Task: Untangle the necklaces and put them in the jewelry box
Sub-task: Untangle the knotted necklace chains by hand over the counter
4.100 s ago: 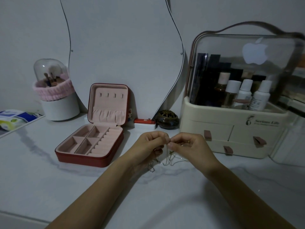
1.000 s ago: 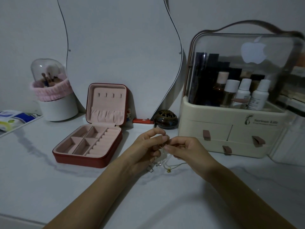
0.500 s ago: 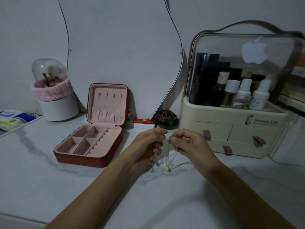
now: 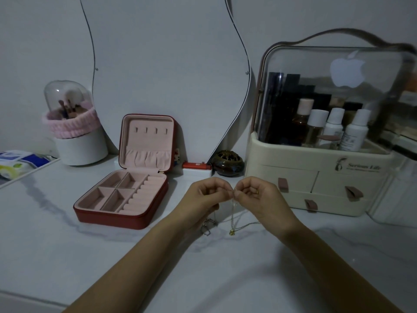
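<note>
Thin tangled necklaces (image 4: 233,214) hang between my two hands above the white marble tabletop. My left hand (image 4: 204,196) and my right hand (image 4: 259,197) pinch the chains at the same spot, fingertips almost touching. A small gold pendant (image 4: 231,233) dangles near the table, and a silver pendant (image 4: 206,227) hangs below my left hand. The red jewelry box (image 4: 123,199) lies open to the left, its pink compartments holding nothing.
A cream cosmetics organizer (image 4: 316,177) with bottles stands right behind my hands. A curved mirror (image 4: 167,64) leans at the back, with a dark round jar (image 4: 228,163) and a red lighter (image 4: 194,165) at its foot. A brush holder (image 4: 74,129) stands at the left.
My hands have closed together at the top of the chains, fingertips now nearly touching. The necklaces still hang below with the pendants near the table.
</note>
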